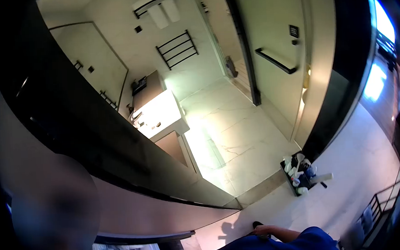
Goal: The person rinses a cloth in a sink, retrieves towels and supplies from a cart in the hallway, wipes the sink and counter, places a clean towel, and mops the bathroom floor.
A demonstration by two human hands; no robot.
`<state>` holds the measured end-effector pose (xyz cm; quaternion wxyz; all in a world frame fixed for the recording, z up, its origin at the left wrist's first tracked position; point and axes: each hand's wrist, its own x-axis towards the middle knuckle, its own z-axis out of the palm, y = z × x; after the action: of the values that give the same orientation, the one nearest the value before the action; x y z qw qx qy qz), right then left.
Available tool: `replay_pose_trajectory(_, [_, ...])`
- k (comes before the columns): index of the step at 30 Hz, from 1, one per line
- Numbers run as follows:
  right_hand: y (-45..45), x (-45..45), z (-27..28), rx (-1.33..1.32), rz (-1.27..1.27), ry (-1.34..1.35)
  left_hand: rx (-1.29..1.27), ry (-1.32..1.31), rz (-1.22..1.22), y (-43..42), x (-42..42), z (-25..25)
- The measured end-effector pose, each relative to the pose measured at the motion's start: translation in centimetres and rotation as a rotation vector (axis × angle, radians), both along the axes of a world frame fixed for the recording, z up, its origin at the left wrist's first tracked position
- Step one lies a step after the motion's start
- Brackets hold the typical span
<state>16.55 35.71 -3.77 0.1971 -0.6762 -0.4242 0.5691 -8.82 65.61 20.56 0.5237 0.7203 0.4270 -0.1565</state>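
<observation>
My right hand (262,231) is at the bottom of the view, in front of my blue clothing (236,249). Its fingers look curled in; what they hold, if anything, is too small and dark to make out. A blue sleeve (315,240) covers the upper part of that arm. Just beyond the hand shows the dark tip of a shoe (256,224). My left hand is out of sight. On the floor by the doorway sits a black caddy (297,192) packed with bottles, cloths and other small items.
Ahead is a bathroom with a marble-look floor (236,123), a lit white washbasin (165,111) and a black towel rack (178,49). A door with a black handle (276,61) stands right. Dark panelling (120,161) runs along the left; a black metal rack (378,206) is lower right.
</observation>
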Motion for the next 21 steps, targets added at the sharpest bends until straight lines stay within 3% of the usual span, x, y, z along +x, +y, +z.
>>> replay_pose_trajectory(1, [0.3,0.9,-5.3,0.031,0.071,0.027,0.012,0.009,0.006,-0.5,0.1,0.7])
replay_pose_trajectory(3, [1.0,4.5,1.1,0.265,0.464,-0.344,0.031,0.022,0.006,-1.9,-0.1,2.0])
replay_pose_trajectory(5, [2.7,7.1,6.5,0.458,0.680,-0.585,0.039,0.024,0.002,-3.6,-0.1,2.9])
replay_pose_trajectory(9, [6.5,8.4,7.3,0.541,0.638,-0.681,0.060,0.006,-0.013,-5.7,-0.7,4.1])
replay_pose_trajectory(13, [11.2,7.3,9.9,0.689,0.672,-0.563,0.123,-0.047,0.030,-6.2,-3.6,4.8])
replay_pose_trajectory(15, [14.0,5.6,14.5,0.420,0.337,-0.152,0.188,-0.016,0.093,-5.5,-6.2,5.0])
replay_pose_trajectory(17, [18.5,3.1,17.8,0.413,0.616,-0.148,0.264,0.132,0.173,-4.0,-10.0,3.4])
replay_pose_trajectory(19, [22.5,-1.6,18.8,0.522,0.552,-0.142,0.414,0.035,0.142,-1.8,-15.9,0.7])
replay_pose_trajectory(21, [27.9,-6.4,19.0,0.600,0.752,-0.096,0.393,-0.216,0.378,-0.6,-21.4,-2.2])
